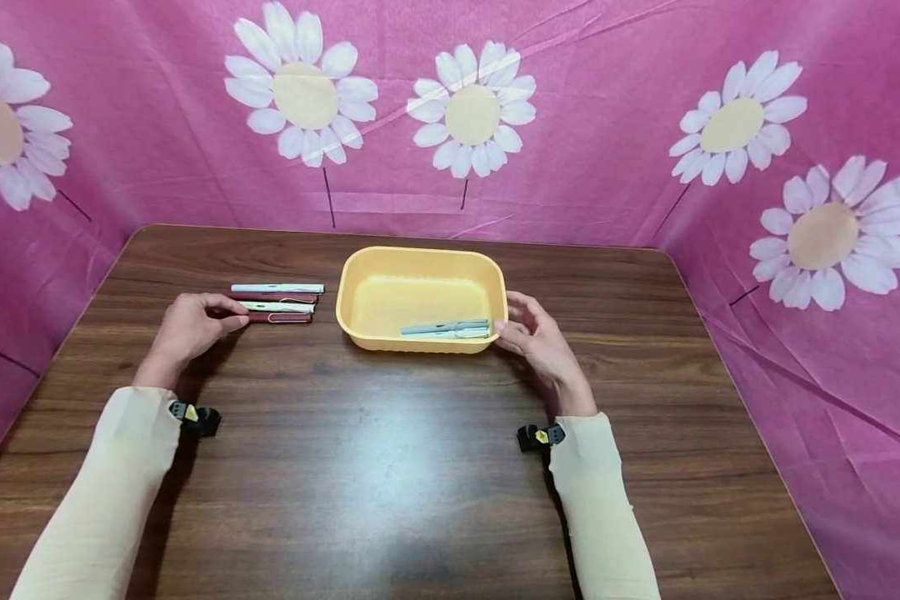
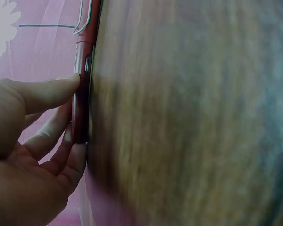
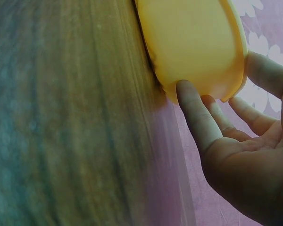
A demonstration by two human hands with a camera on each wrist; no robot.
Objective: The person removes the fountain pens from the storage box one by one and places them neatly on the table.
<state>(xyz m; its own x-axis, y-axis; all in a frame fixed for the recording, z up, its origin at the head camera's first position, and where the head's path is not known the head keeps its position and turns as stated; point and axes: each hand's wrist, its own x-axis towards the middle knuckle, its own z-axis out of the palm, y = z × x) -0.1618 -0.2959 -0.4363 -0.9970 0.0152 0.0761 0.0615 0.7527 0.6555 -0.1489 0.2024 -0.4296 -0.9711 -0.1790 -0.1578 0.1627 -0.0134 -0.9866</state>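
Note:
In the head view, a row of several pens lies on the table left of a yellow plastic bin (image 1: 412, 344), white ones alternating with dark red ones. My left hand (image 1: 195, 329) pinches the left end of the nearest dark red pen (image 1: 288, 317). The left wrist view has the thumb on that red pen (image 2: 84, 56) and fingertips at its end. My right hand (image 1: 543, 342) grips the bin's right end, thumb at the rim, other fingers along the end wall (image 3: 198, 66). Inside the bin lie a grey-blue pen (image 1: 446, 327) and a pale pen (image 1: 450, 334).
Everything stands on a dark wood-grain table (image 1: 307, 467). A pink cloth (image 1: 585, 150) with white daisies hangs behind the table and along both sides. Each wrist wears a small black camera strap (image 1: 198, 419).

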